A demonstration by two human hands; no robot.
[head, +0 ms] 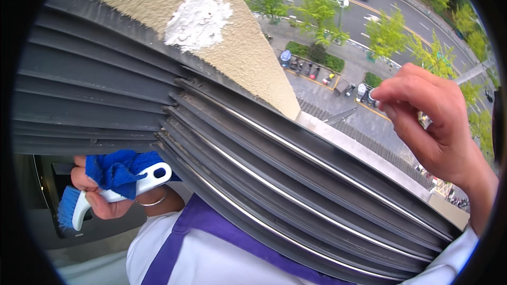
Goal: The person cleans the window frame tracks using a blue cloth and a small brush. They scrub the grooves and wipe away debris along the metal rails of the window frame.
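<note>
My left hand (107, 208), at the lower left inside the window, grips a white-handled scrub brush (152, 178) with blue bristles. A bunched blue cloth (115, 170) is in the same hand, lying over part of the brush handle. My right hand (431, 122) is raised at the right, beyond the window track; its thumb and index fingertip are drawn together and no object shows between them. Between the hands runs the dark sliding-window track (277, 166), with several grooves and bright metal rails. Dust and grit gather in its corner (174, 114) against the ribbed side frame (91, 83).
Outside the frame is a rough beige wall (245, 55) with a white plaster patch (202, 19). A pale ledge (356, 150) runs below the track. Far beneath lie a street (380, 12) with cars, trees (317, 8) and parked scooters (305, 67); the drop is open.
</note>
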